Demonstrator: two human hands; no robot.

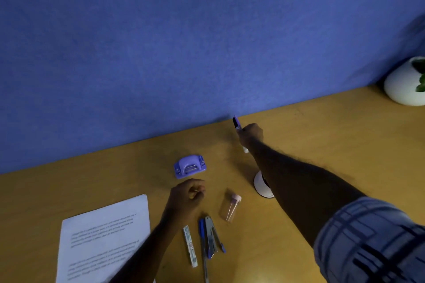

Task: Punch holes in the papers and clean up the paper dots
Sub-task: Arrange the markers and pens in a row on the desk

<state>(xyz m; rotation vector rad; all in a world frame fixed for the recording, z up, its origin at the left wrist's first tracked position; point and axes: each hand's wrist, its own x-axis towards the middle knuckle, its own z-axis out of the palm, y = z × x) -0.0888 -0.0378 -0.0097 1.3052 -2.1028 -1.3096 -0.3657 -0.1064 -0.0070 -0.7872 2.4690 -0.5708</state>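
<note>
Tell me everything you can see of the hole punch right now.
The hole punch is small and lilac, plastic by its look, with a rounded lever on top and a metal bar in its front slot. It sits upright on the wooden desk near the blue wall, no paper in it. Only the desk touches it: the left hand is just in front, apart; the right hand grips a marker farther right.

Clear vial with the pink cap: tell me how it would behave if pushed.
The vial lies on its side on the desk; being round, it would probably roll. It looks mostly empty, so likely light. Glass or plastic, I cannot tell.
</note>
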